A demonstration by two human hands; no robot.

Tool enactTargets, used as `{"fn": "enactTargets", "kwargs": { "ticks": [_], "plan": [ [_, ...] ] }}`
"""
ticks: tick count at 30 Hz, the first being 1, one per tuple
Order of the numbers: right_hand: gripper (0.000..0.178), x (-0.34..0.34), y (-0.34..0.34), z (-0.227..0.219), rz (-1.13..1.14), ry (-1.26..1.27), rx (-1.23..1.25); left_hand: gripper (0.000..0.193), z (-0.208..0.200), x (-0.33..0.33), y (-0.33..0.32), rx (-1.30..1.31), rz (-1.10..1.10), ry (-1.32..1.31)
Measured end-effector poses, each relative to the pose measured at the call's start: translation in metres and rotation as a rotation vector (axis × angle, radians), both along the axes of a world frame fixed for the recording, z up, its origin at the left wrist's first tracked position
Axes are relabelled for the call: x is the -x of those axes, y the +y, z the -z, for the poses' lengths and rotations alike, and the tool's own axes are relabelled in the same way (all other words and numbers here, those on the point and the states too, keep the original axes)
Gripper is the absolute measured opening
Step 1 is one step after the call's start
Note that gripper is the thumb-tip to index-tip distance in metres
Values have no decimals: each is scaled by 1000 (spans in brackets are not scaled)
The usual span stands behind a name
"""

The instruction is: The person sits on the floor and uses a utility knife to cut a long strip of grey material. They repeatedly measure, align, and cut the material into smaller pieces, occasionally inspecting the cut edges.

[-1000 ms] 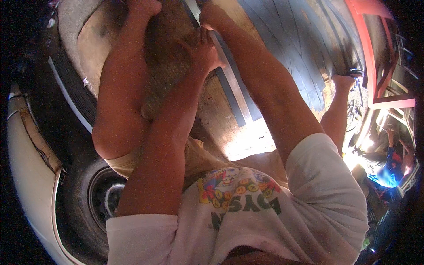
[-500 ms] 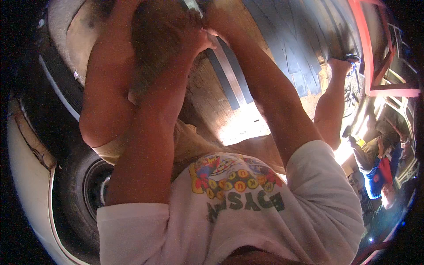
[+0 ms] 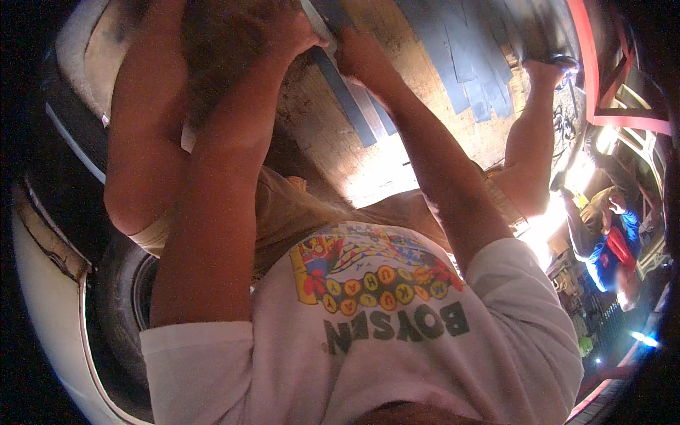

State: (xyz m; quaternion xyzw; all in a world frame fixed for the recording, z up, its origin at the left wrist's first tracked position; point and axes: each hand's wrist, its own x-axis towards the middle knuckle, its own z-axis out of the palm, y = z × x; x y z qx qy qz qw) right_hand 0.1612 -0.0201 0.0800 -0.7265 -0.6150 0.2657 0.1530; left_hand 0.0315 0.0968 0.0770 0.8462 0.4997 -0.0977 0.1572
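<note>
My left hand point(image 3: 292, 30) is at the top edge of the view, with its thumb stretched toward a long pale strip point(image 3: 367, 112); its other fingers are dim. To its right, my right hand point(image 3: 356, 58) rests over the same strip with its fingers curled; whatever they hold is hidden. The pale strip lies along a wider dark blue-grey strip point(image 3: 348, 106), on a worn wooden board point(image 3: 301, 99). A narrow gap separates the hands. The far end of the strip passes out of view between them.
More dark grey strips point(image 3: 460, 64) lie on the board to the right. A tyre point(image 3: 124, 297) and a pale curved vehicle panel point(image 3: 53, 283) are at the left. A red metal frame point(image 3: 591, 71) stands at the right, and another person point(image 3: 613, 248) sits beyond it. Bright light strikes the board's near edge.
My hands, together before, have come apart: the left has shifted left and up, and the right sits lower over the strip. The whole view has shifted slightly. The other person has changed posture.
</note>
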Motion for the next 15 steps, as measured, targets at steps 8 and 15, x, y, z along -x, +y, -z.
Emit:
{"fn": "enactTargets", "kwargs": {
  "ticks": [8,15],
  "plan": [
    [29,5,-26,-13,55,-7,301,139,3,8,-4,-19,-11,66],
    [28,8,-25,-16,123,3,319,139,-25,3,-9,-11,-5,69]
  ]
}}
